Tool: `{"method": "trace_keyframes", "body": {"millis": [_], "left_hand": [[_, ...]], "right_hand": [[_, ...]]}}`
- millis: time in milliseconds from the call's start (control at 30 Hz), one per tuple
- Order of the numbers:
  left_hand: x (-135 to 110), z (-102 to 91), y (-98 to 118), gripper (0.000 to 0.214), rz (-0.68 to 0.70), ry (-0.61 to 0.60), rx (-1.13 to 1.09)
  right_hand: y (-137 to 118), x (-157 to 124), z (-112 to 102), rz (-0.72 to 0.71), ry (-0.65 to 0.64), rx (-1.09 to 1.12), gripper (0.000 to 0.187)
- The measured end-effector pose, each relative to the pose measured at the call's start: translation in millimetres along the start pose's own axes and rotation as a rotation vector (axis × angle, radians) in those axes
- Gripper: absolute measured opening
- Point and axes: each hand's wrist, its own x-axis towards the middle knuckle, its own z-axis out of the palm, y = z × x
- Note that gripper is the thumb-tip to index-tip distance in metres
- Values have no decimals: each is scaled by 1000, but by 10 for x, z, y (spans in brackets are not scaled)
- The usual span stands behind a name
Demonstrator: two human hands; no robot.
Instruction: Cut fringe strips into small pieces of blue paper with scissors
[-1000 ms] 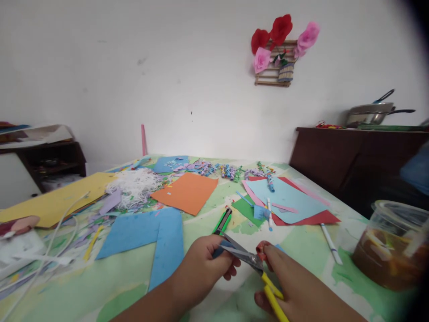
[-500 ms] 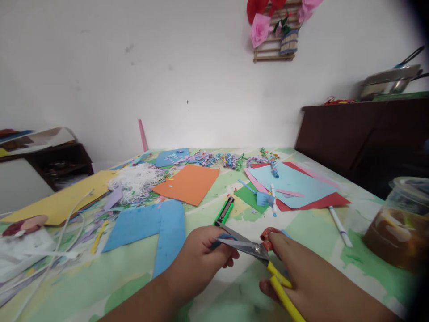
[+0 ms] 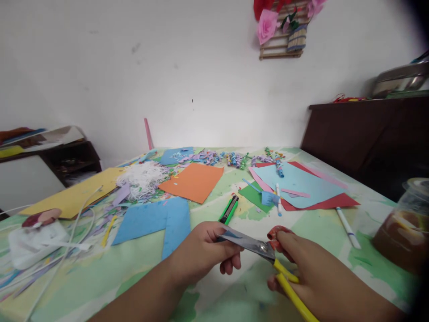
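Observation:
My left hand [image 3: 209, 248] is closed in a pinch near the table's middle. A small dark bit shows between its thumb and forefinger, too hidden to name. The blades of a pair of scissors [image 3: 250, 241] reach into that pinch, their tips at my fingers. My right hand [image 3: 306, 259] is wrapped round the scissors' yellow handles. Its fingertips also hold a curled red paper piece [image 3: 276, 233] beside the pivot. Just beyond my left hand lies a green box cutter [image 3: 229, 209].
Blue [image 3: 144, 221], orange [image 3: 194, 183] and yellow paper [image 3: 80, 190] lie to the left, by white shredded strands [image 3: 144, 179]. Paper curls [image 3: 234, 159] line the back. Right are light blue paper [image 3: 301, 183], markers [image 3: 348, 228] and a plastic tub of brown liquid [image 3: 398, 228].
The scissor blades, slightly apart before, have come together at my left fingers. Both hands have shifted slightly right in view, along with the whole scene.

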Motion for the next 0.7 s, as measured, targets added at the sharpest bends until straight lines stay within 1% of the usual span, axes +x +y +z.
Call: {"method": "trace_keyframes", "body": {"millis": [100, 200, 333, 400, 567, 633, 700], "left_hand": [[-10, -20, 12, 10, -27, -30, -8], [-20, -49, 29, 12, -57, -94, -8], [-20, -67, 34, 12, -53, -154, -42], [-12, -61, 24, 11, -22, -129, -57], [19, -23, -10, 7, 72, 11, -145], [29, -3, -12, 7, 80, 27, -178], [35, 22, -9, 9, 82, 44, -157]], "right_hand": [[6, 12, 1, -30, 10, -20, 32], [16, 17, 0, -50, 15, -57, 34], [30, 15, 3, -49, 15, -49, 36], [33, 15, 1, -31, 31, -36, 36], [34, 7, -40, 20, 58, -9, 45], [35, 3, -50, 23, 45, -3, 46], [38, 2, -46, 25, 42, 7, 47]]}}
